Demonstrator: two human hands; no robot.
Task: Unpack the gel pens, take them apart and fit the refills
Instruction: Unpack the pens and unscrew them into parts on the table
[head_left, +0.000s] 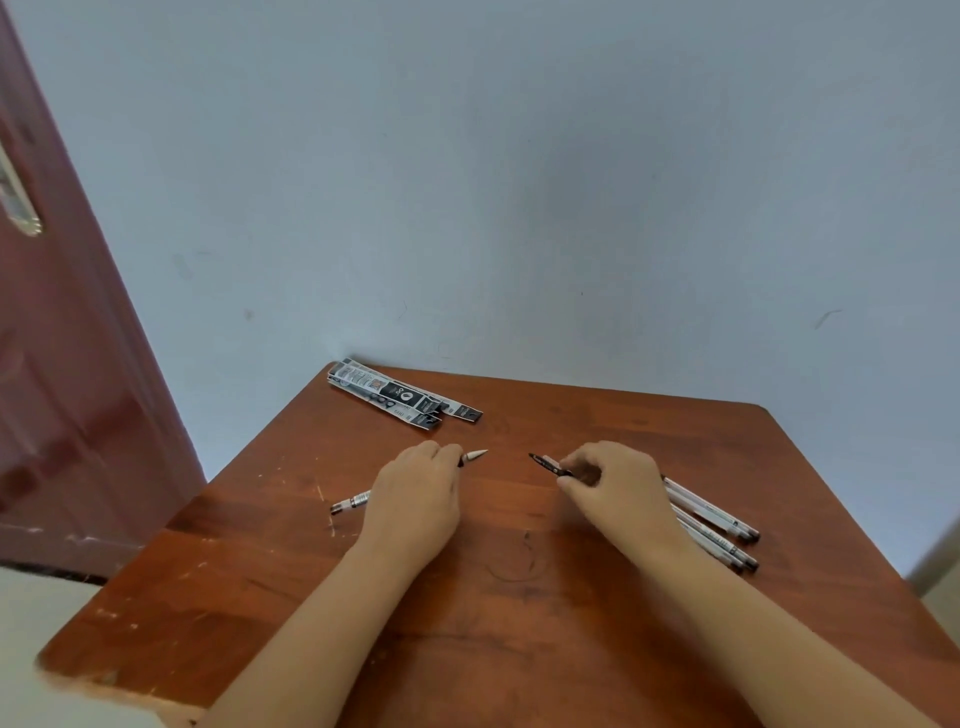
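Two bare hands of yours lie low over a reddish-brown wooden table (519, 649) set against a pale blue-grey wall (519, 182), with a dark red door (67, 389) at the left. At the table's far left corner sit the flattened black-and-white pen packages (400, 395), stacked and angled. By your right wrist lies a bunch of white gel pens (719, 525), side by side, dark ends pointing toward the right edge and partly hidden under your forearm. Your left hand (415, 499) is curled round a white pen body (353, 502); its banded end sticks out at the left of the hand, and its pale cone tip (475, 455) shows past your fingers, pointing right. Your right hand (613, 483) pinches a thin dark refill (548, 464) between thumb and fingers, its point aimed left toward the cone. Tip and refill are near each other but apart.
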